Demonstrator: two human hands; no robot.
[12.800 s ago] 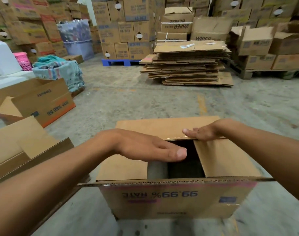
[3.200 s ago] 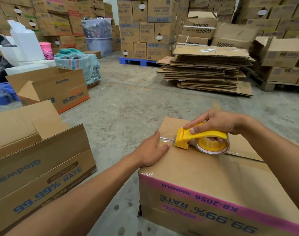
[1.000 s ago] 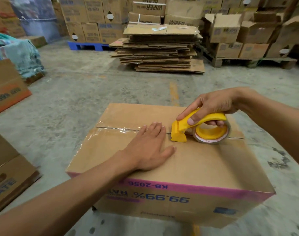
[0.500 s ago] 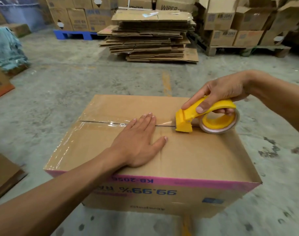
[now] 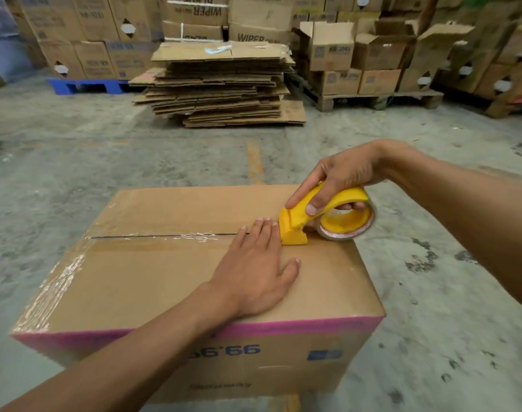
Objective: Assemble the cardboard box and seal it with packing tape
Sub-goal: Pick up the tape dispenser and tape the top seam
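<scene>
A closed cardboard box (image 5: 140,281) with a pink stripe along its front stands on the concrete floor in front of me. Clear packing tape (image 5: 152,235) runs along its top centre seam from the left edge. My left hand (image 5: 256,269) lies flat on the box top, fingers straight, fingertips on the seam beside the dispenser. My right hand (image 5: 340,176) grips a yellow tape dispenser (image 5: 322,217) that sits on the seam near the box's right end; the roll of tape (image 5: 347,228) hangs over the right side.
A pile of flattened cardboard (image 5: 221,84) lies on the floor straight ahead. Stacked cartons on a blue pallet (image 5: 84,84) fill the back left, and cartons on a wooden pallet (image 5: 372,98) the back right. Bare concrete floor (image 5: 75,162) surrounds the box.
The dispenser has travelled right along the seam to near the box's right end, laying more tape. My left hand has followed it rightward, staying flat on the top.
</scene>
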